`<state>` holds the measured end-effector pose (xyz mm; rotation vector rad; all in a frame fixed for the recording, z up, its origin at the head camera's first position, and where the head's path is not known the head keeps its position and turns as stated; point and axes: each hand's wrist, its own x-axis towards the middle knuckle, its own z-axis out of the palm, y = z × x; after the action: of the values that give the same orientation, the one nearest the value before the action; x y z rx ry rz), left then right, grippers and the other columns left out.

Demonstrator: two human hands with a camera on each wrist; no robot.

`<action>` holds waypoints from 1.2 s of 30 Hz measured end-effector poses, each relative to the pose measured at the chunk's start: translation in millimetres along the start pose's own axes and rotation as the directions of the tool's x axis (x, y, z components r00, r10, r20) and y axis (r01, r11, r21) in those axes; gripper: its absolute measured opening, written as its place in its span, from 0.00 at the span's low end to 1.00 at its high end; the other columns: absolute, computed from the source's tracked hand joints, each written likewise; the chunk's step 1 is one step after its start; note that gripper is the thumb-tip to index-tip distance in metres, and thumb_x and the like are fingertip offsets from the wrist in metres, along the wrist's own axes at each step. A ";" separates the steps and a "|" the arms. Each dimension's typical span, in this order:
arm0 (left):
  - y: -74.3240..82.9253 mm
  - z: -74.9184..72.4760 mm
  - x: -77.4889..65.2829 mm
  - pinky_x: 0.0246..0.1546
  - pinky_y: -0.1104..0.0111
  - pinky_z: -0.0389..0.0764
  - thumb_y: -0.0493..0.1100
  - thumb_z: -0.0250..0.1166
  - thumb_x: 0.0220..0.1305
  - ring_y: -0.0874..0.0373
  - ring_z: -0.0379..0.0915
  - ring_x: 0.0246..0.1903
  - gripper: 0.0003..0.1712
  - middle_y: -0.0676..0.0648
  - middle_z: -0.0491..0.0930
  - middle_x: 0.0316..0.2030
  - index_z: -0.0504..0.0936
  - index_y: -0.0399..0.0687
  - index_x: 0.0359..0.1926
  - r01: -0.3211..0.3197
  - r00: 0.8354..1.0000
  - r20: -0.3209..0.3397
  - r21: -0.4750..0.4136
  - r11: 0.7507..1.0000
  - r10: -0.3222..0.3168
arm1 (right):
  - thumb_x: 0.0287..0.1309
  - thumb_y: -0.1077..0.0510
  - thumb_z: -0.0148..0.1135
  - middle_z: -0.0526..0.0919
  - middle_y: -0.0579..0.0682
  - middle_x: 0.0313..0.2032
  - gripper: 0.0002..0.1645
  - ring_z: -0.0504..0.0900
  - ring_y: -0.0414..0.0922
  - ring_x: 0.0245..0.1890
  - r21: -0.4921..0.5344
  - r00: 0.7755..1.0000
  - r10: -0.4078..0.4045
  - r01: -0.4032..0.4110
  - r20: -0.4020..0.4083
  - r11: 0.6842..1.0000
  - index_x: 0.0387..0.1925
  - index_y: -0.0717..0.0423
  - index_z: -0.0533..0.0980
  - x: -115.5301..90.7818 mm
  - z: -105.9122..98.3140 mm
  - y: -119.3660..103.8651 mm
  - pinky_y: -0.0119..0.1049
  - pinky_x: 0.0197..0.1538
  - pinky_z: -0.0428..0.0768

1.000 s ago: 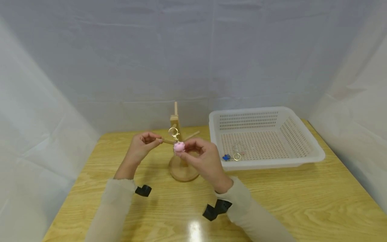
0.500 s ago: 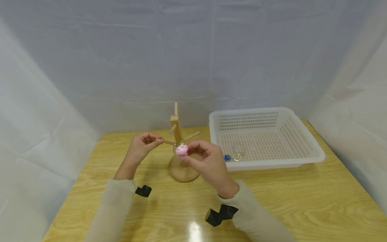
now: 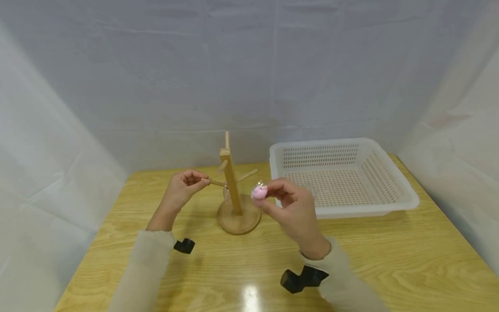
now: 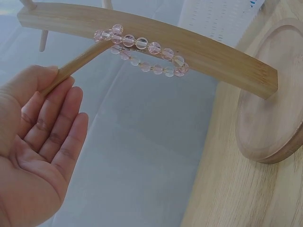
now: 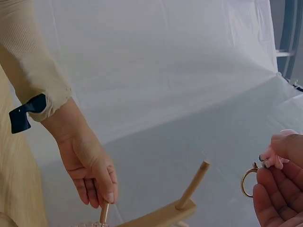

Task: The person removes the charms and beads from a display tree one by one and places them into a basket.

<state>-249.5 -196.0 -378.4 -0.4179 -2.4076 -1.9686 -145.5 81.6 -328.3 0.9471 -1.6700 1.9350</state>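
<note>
A wooden stand (image 3: 231, 184) with several pegs rises from a round base. My left hand (image 3: 180, 190) pinches the end of one peg (image 4: 78, 64) between thumb and fingers. On that peg, near the post, hangs a bracelet (image 4: 155, 48) of clear and pink beads. To the right of the post, my right hand (image 3: 294, 212) pinches a pink keychain (image 3: 259, 192) between thumb and fingertips. Its gold ring (image 5: 244, 183) hangs below the fingers in the right wrist view. Part of the charm is hidden by the thumb there.
A white perforated basket (image 3: 351, 212) stands at the right of the wooden table (image 3: 218, 268); my right hand overlaps its near left corner. Pale sheets (image 3: 249, 78) hang behind and on both sides. Each wrist carries a black camera mount (image 3: 302, 279).
My right hand has moved right, away from the peg, carrying the pink keychain; the gold ring no longer stands up above the charm. My left hand stays on the peg.
</note>
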 end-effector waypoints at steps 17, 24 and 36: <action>-1.1 1.6 1.2 0.36 0.75 0.80 0.34 0.65 0.61 0.64 0.77 0.31 0.04 0.60 0.83 0.30 0.81 0.38 0.37 0.000 1.000 -0.008 0.016 1.000 0.000 | 0.48 0.70 0.70 0.84 0.45 0.34 0.09 0.83 0.40 0.35 -0.206 0.962 0.171 -0.216 -0.215 0.955 0.33 0.64 0.79 -0.7 -63.7 19.6 0.30 0.40 0.82; -2.0 0.4 1.6 0.36 0.75 0.81 0.35 0.65 0.61 0.64 0.77 0.31 0.04 0.59 0.83 0.30 0.82 0.39 0.36 -0.010 1.000 -0.002 0.001 1.000 0.010 | 0.49 0.66 0.70 0.84 0.41 0.32 0.12 0.83 0.39 0.33 -0.268 0.909 0.292 -0.373 -0.298 0.888 0.35 0.67 0.79 -3.0 -89.0 30.7 0.28 0.36 0.82; -0.2 1.2 0.3 0.36 0.75 0.81 0.35 0.65 0.61 0.64 0.77 0.31 0.06 0.59 0.83 0.29 0.81 0.36 0.37 0.000 1.000 -0.002 0.000 1.000 0.000 | 0.52 0.56 0.70 0.82 0.38 0.31 0.19 0.81 0.35 0.32 -0.359 0.846 0.370 -0.506 -0.384 0.784 0.39 0.67 0.78 -1.9 -126.7 57.4 0.23 0.36 0.80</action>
<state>-249.6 -194.8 -378.8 -0.4166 -2.4067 -1.9675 -212.5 193.9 -375.8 0.0731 -2.1507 1.7064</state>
